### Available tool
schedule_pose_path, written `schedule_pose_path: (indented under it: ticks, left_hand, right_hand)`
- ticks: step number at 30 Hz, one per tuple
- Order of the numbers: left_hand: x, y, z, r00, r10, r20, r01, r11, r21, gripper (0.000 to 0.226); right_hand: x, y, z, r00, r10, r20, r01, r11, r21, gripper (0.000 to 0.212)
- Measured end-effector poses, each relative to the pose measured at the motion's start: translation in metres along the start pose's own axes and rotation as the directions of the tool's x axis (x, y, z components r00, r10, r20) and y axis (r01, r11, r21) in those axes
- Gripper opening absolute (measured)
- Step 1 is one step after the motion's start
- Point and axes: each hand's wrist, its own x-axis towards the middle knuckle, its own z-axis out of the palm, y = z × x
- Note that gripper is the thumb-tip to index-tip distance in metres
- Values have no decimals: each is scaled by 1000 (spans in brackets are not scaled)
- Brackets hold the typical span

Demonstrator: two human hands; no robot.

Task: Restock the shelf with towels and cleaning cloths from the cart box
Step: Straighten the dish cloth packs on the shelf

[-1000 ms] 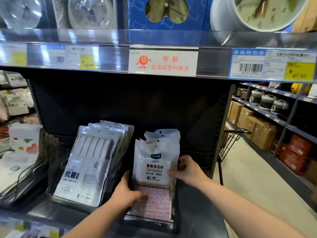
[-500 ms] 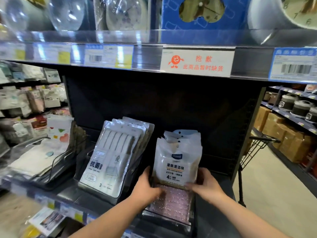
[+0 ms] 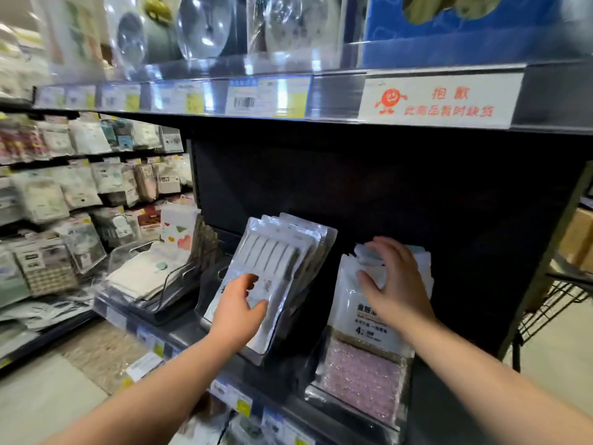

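On the lower shelf (image 3: 184,327), the right hand (image 3: 396,281) presses flat on the sponge packs (image 3: 362,319), probably squaring them, while the loosely open left hand (image 3: 239,308) hovers by the cloth packs (image 3: 282,252).

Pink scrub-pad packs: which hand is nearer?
Right. The right hand rests on the top of the pink scrub-pad packs; the left hand is off to their left, at the grey cloth packs.

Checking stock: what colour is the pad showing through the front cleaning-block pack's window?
Pink with a glittery speckle; the pad shows best in the head view.
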Motion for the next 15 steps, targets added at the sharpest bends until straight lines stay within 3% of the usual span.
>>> schedule_pose_path:
  ticks: [4,7,12,15]
  left_hand:
    - [23,-24,-14,997,-72,0,72,997,12,55]
    - [47,-47,-17,993,-100,56,101,995,-13,60]
    - [95,-80,-26,986,-44,159,55,996,-66,40]
    - [115,-93,-33,965,51,256,-16,991,-137,54]
  right_hand:
    - [0,-25,32,959,-24,284,38,998,-46,38]
    - [0,-33,62,905,72,420,-47,996,-70,41]
    - [19,-49,116,871,285,399,-268,958,-100,45]
    - [39,-60,148,848,435,304,-434,898,-73,53]
